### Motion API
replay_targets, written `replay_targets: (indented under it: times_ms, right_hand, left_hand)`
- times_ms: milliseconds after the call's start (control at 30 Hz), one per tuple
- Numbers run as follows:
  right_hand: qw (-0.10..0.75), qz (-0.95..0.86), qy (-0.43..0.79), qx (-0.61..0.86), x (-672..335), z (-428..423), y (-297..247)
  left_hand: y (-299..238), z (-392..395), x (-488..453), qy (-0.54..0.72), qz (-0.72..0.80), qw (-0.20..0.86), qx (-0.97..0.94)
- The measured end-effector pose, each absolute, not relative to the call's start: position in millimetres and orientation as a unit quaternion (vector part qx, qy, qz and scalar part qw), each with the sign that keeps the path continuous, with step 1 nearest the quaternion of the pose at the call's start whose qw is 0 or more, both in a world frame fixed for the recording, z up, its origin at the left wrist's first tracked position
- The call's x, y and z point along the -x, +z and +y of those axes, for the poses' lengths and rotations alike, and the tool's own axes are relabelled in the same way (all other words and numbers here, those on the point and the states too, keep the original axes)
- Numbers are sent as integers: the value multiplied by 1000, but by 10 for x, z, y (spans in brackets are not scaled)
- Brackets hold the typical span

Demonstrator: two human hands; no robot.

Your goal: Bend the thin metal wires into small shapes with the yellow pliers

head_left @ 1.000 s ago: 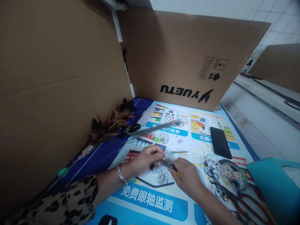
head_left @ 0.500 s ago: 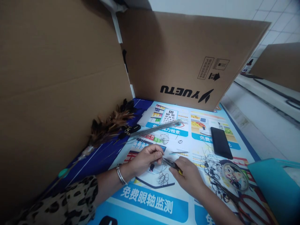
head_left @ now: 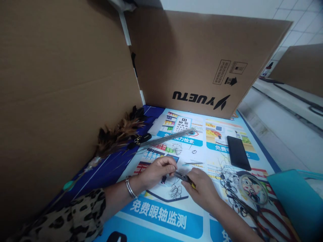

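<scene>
My right hand is wrapped round the handles of a pair of pliers with dark jaws and yellow-trimmed grips. The jaws point left and meet the fingertips of my left hand. Thumb and forefinger of that hand are pinched together; what they hold is too small to make out. Below the pliers lies a loose tangle of thin wire. A few short straight wires rest just beyond my hands. Farther back is a long bundle of straight wires, with a small dark ring near it.
On the right are a black phone, a pile of black wire loops, a wire coil, red-handled scissors and a teal case. A feather duster leans at left. Cardboard panels wall the back and left.
The pliers have turned slightly in my right hand, and their jaws now look closer together at my left fingertips. Both hands stay nearly in place.
</scene>
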State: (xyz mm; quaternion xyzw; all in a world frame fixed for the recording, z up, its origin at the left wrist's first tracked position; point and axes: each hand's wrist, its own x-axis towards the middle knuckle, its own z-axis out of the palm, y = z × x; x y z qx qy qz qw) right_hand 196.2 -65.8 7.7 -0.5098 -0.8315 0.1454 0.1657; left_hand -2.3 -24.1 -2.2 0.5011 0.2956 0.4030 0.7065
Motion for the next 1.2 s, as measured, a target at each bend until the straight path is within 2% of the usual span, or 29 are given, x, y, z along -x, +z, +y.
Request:
replay_targets:
  times_ms: [600, 933, 1200]
  right_hand:
    - [173, -830, 182, 499, -1970, -683, 36]
    - [179, -812, 193, 521, -1979, -666, 40]
    - [183, -804, 191, 532, -1970, -677, 8]
  left_hand:
    - [-43, -247, 66, 359, 290, 766, -447]
    - [-115, -199, 75, 345, 313, 699, -543]
    - [-54, -195, 84, 310, 299, 745, -509]
